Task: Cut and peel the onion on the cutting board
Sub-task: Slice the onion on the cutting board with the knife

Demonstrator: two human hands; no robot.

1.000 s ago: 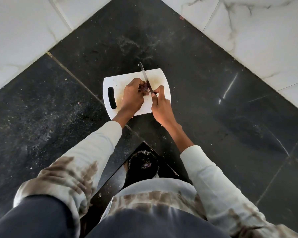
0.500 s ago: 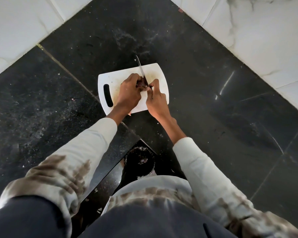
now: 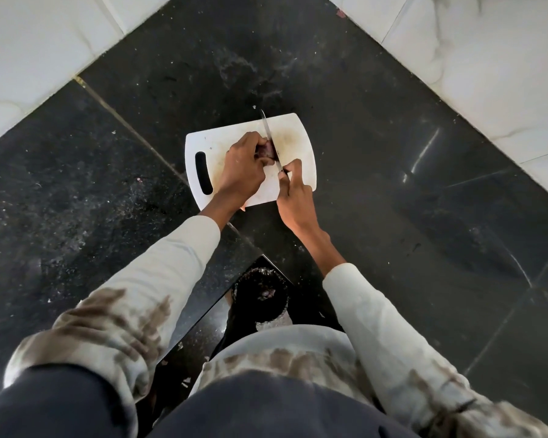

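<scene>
The onion (image 3: 266,150) is pinned on the cutting board (image 3: 293,137) by the clenched left hand (image 3: 241,167); the knife (image 3: 270,139) is gripped by the right hand (image 3: 293,197). Fingertips are best kept tucked clear, the blade drawn straight down.

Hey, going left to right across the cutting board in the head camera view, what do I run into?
Handle slot → left hand → onion → knife → right hand, with bare cutting board beyond the blade.
</scene>
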